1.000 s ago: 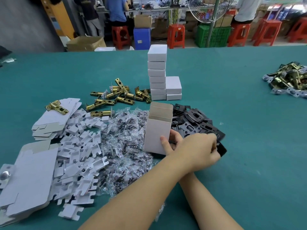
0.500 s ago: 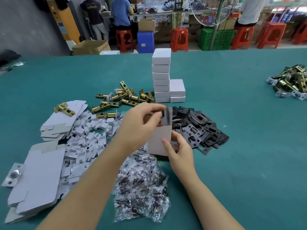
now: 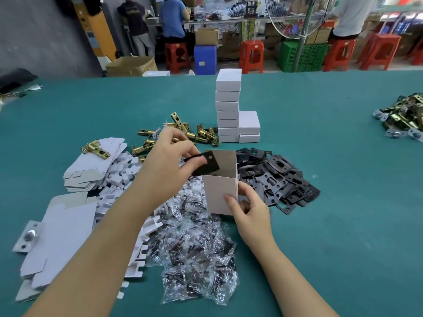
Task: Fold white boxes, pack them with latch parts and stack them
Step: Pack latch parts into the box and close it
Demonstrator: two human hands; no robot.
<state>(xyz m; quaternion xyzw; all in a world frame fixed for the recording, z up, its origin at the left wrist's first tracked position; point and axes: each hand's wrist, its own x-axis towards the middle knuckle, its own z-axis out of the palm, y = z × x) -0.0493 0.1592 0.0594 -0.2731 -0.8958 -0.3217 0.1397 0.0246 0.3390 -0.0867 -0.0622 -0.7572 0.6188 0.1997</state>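
Boxes [image 3: 227, 110], about nine, stand stacked; left hand [image 3: 169, 163] pinches a plate [image 3: 204, 165] above the open box [image 3: 220, 191] gripped by right hand [image 3: 249, 209].

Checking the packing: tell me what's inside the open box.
The open box shows only its bare inner back wall. The left hand holds a black plate at its mouth, not yet in. The bottom is hidden by the front wall.

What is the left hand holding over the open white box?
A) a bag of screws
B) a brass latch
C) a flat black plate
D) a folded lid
C: the left hand pinches a flat black plate at the mouth of the open white box, which the right hand steadies.
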